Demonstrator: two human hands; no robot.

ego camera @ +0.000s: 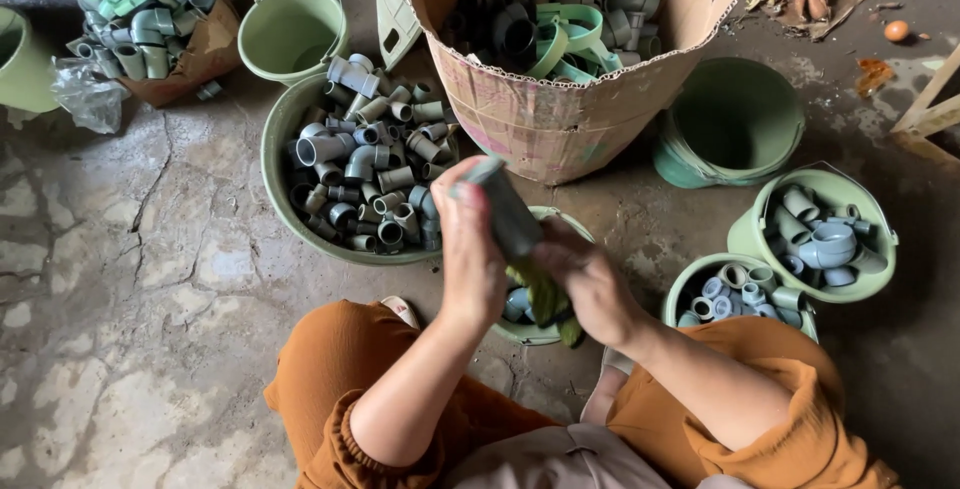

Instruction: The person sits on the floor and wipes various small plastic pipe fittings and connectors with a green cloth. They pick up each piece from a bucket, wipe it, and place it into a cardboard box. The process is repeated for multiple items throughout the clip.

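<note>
Head view: person squatted on a cracked concrete floor (120,279), orange trousers, looking down at both hands.
Left hand (470,249): fingers curled shut round the near end of a grey pipe fitting (505,211) — firm wrap, thumb side toward the camera.
Right hand (590,284): fingers closed, pressing a green cloth (545,299) against the fitting's lower part; how tightly, I could not tell.
Where the fitting was: held up in the air between the hands, tilted, its far end pointing at the cardboard box, right above a small green bucket (545,331) mostly hidden under the hands.
Handling: fitting looked like rigid plastic — light, stiff, smooth enough to slip, not fragile. Best grip seemed to be round the barrel, as the left hand had it.
Cloth: soft, limp, bunched.
Large basin (272,179): far left of the hands, heaped with grey elbows and couplings, too many to count.
Cardboard box (560,119): far centre, one, filled with grey fittings and green clips.
Buckets: six green ones counted beside the basin — two at right holding fittings, three empty, and the one under the hands.
Far left: one torn box (200,54) with more fittings.
</note>
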